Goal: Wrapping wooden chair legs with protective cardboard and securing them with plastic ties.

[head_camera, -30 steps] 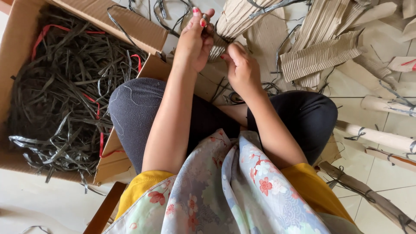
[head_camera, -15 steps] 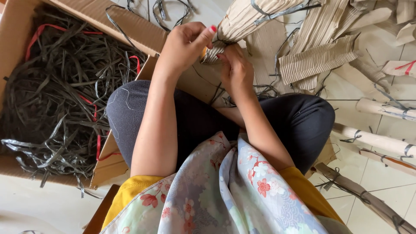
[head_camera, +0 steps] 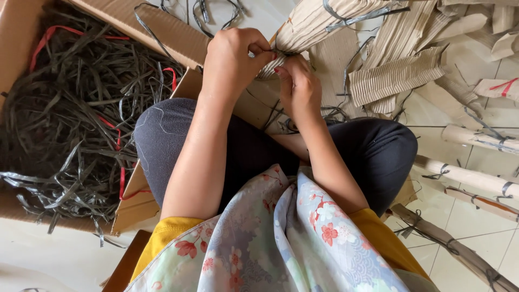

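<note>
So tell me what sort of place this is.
Probably a home workshop for bundling cardboard: a tiled floor, a box of dark straps, tied rolls, and both hands working on a corrugated bundle.

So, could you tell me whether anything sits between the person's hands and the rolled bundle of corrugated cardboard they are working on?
Nothing visible does. The left hand and right hand both already touch the lower end of the cardboard bundle, fingers closed on it where a dark strap wraps it.
</note>
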